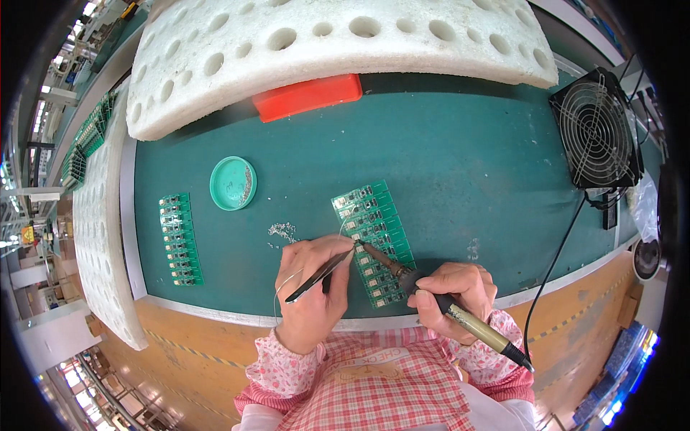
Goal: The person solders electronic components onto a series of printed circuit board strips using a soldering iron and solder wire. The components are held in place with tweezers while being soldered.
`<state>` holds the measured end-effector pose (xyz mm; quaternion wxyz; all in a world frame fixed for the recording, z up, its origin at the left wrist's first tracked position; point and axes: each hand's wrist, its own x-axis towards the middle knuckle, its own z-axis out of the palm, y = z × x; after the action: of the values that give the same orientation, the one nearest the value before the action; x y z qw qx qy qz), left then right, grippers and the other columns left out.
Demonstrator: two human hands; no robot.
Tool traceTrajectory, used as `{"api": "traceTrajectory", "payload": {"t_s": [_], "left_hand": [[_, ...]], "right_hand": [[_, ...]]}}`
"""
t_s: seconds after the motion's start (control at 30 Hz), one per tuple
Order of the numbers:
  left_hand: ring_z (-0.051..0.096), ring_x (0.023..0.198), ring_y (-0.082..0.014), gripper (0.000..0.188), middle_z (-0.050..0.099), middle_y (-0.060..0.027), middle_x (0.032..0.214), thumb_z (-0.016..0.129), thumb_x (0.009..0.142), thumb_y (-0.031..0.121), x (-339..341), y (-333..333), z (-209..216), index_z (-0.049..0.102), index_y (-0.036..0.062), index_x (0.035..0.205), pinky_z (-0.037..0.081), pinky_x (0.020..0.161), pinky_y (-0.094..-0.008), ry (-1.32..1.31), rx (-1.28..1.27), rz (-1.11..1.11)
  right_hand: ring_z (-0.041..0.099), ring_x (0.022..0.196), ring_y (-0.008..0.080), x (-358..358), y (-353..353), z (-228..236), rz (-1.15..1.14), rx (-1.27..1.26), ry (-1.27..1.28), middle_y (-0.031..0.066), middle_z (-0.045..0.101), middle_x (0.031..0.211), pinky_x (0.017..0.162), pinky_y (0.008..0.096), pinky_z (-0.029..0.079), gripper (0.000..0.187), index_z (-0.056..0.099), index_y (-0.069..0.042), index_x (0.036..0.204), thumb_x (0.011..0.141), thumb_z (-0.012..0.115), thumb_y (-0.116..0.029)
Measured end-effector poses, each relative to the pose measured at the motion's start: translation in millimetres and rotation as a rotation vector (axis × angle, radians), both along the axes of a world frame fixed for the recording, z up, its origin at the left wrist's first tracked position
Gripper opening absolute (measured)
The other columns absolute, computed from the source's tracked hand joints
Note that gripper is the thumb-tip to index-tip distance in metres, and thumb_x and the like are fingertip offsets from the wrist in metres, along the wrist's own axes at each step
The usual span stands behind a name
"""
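L hand (314,294) has fingers clamped on dark tweezers (320,274), thin wire (278,293) (prob. solder) looping alongside; R hand (460,289) has fingers closed round soldering iron (474,323). PCB panel (382,228) lies on tabletop (460,179) under both tips, no fixture visible, so a nudge could skew it. Main risk: iron tip's v. close to tweezers & L fingers; a slip might burn. Overlong dwell could lift a pad; excess solder could bridge tightly packed parts. Black cord (550,276) might snag, tugging iron.
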<state>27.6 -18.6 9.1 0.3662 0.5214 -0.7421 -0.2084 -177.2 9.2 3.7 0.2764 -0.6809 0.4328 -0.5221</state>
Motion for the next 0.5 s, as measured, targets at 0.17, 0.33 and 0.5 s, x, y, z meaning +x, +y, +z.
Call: {"api": "traceTrajectory", "payload": {"t_s": [0.17, 0.33, 0.5], "left_hand": [[0.071, 0.088, -0.0246, 0.032, 0.073, -0.0094, 0.098, 0.073, 0.076, -0.012, 0.4, -0.3, -1.0, 0.067, 0.0034, 0.103, 0.049, 0.082, -0.0347, 0.006, -0.002, -0.001], [0.070, 0.088, -0.0247, 0.034, 0.073, -0.0091, 0.099, 0.073, 0.075, -0.012, 1.5, -0.2, -2.6, 0.066, 0.0038, 0.104, 0.049, 0.082, -0.0347, -0.005, -0.019, -0.009], [0.070, 0.087, -0.0247, 0.034, 0.073, -0.0090, 0.099, 0.073, 0.074, -0.013, 1.1, 0.3, -3.9, 0.066, 0.0039, 0.103, 0.049, 0.082, -0.0347, -0.001, -0.018, -0.005]], "right_hand": [[0.060, 0.044, 0.0186, 0.4, -0.2, -0.9, 0.005, -0.010, -0.010, 0.0050, 0.059, 0.057, 0.042, 0.0294, 0.046, 0.032, 0.062, -0.002, 0.096, 0.072, 0.083, 0.000], [0.061, 0.045, 0.0190, -1.1, -2.9, 2.4, 0.044, -0.033, 0.012, 0.0057, 0.061, 0.059, 0.044, 0.0296, 0.047, 0.032, 0.062, -0.003, 0.096, 0.071, 0.083, 0.001], [0.061, 0.046, 0.0197, -0.7, -4.6, 3.5, 0.063, -0.076, 0.043, 0.0058, 0.061, 0.060, 0.045, 0.0294, 0.049, 0.033, 0.062, -0.003, 0.095, 0.070, 0.082, 0.002]]}}
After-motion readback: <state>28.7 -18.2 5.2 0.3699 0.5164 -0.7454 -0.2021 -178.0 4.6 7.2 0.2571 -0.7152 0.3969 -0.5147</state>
